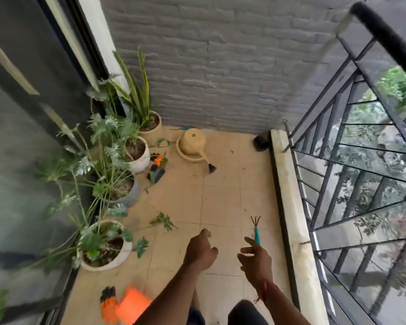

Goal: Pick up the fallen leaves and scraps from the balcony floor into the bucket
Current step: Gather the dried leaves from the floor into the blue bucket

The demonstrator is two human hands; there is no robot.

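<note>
Both hands were empty. The left hand (pixel 201 250) hung low in the middle of the frame with its fingers loosely curled round nothing, and the right hand (pixel 256 255) beside it had its fingers slack and spread.

The nearest fallen leaf (pixel 163 221) lay on the tiles just up and left of the left hand. More green scraps (pixel 161 164) sat further up, by the white pots.

I could not be sure of the bucket. The blurred orange thing (pixel 133 303) at the lower left, next to the gloves (pixel 108 301), was my best guess.

My main worry was the hand rake (pixel 256 232) just above the right hand, prongs pointing away. A careless sweep there could catch a finger or send it skidding.

Living leaves from the near pot (pixel 103 263) drooped onto the floor, so I might have torn one off by mistake.

If the bucket was indeed behind the hands, a loose handful could have spilled on the turn back.
</note>
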